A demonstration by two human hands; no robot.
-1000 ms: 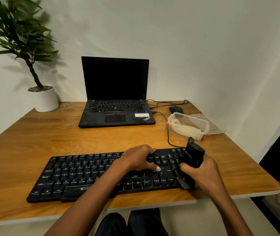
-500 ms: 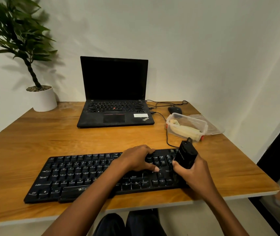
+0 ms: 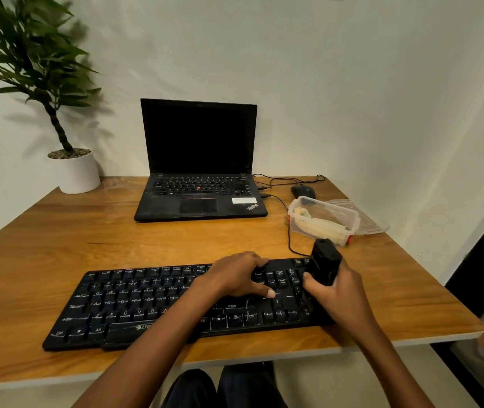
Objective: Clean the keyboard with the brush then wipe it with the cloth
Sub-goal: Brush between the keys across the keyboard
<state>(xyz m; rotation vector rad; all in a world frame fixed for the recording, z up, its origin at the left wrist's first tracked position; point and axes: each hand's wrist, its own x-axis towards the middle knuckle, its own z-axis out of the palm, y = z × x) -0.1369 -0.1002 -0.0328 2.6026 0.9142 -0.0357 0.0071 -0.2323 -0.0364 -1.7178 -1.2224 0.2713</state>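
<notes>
Brushing the right end of the keyboard (image 3: 152,301), lower centre of frame.
Right hand (image 3: 345,294) is wrapped round the brush (image 3: 324,262) body; the bristle end is hidden behind my hand. Left hand (image 3: 234,278) rests on the keys, gripping nothing, pinning the board. Brush looks light and rigid: hold it mid-body. Pale cloth (image 3: 321,226) in the clear tub (image 3: 352,220), right of centre, looks limp: pinch a fold.
</notes>
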